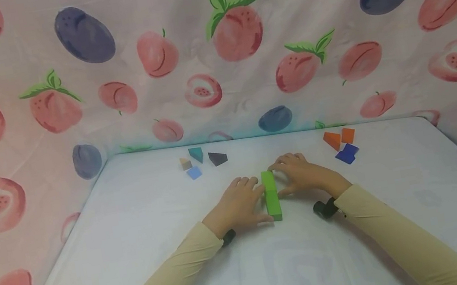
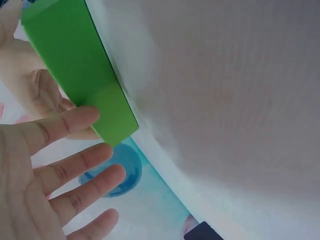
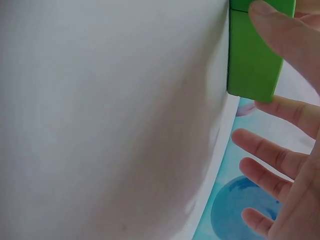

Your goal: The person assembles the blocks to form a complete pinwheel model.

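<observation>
Two green blocks (image 1: 271, 197) lie end to end on the white table, forming a long bar that points away from me. My left hand (image 1: 241, 204) is along its left side, the index fingertip on the block face and the thumb by the near end; its other fingers are spread straight in the left wrist view. On the opposite side is my right hand (image 1: 302, 174). In the right wrist view its thumb (image 3: 280, 32) presses the side of the green block (image 3: 253, 60), the index fingertip is at the far end, and the remaining fingers extend loosely.
Back left on the table (image 1: 166, 284) lie a teal piece (image 1: 196, 155), a dark grey piece (image 1: 217, 158), a light blue piece (image 1: 194, 172) and a beige piece (image 1: 185, 163). Orange pieces (image 1: 332, 140) and a blue piece (image 1: 347, 154) lie back right. Fruit-print cloth (image 1: 193, 42) hangs behind.
</observation>
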A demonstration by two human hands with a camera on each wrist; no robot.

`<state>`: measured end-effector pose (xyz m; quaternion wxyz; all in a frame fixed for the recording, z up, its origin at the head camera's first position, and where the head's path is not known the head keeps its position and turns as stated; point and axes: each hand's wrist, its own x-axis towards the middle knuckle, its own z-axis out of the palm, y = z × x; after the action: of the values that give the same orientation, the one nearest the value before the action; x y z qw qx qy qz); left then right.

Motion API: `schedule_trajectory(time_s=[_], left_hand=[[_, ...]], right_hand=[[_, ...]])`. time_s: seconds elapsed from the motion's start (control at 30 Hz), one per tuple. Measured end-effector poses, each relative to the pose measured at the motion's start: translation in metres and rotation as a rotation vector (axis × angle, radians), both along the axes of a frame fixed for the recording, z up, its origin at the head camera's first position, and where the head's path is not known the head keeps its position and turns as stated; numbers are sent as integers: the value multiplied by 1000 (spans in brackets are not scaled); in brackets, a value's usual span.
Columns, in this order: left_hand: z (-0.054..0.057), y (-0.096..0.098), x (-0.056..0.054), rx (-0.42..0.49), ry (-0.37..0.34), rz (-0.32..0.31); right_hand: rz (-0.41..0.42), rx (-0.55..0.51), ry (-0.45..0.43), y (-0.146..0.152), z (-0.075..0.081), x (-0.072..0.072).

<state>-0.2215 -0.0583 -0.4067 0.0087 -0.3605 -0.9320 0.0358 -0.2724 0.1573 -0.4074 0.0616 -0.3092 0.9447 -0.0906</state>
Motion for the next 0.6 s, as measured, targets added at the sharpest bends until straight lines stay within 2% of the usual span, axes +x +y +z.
schedule_trajectory(time_s=[0.27,0.47,0.6], left_hand=[[2,-1,-3,16,48,-36],[0,0,-3,34,14,-20],[0,1,-5,18,49,-19]], right_hand=[[7,-13,-15,0,2,3],[13,-18,-18,0,3,4],[8,-15,-16,1,2,3]])
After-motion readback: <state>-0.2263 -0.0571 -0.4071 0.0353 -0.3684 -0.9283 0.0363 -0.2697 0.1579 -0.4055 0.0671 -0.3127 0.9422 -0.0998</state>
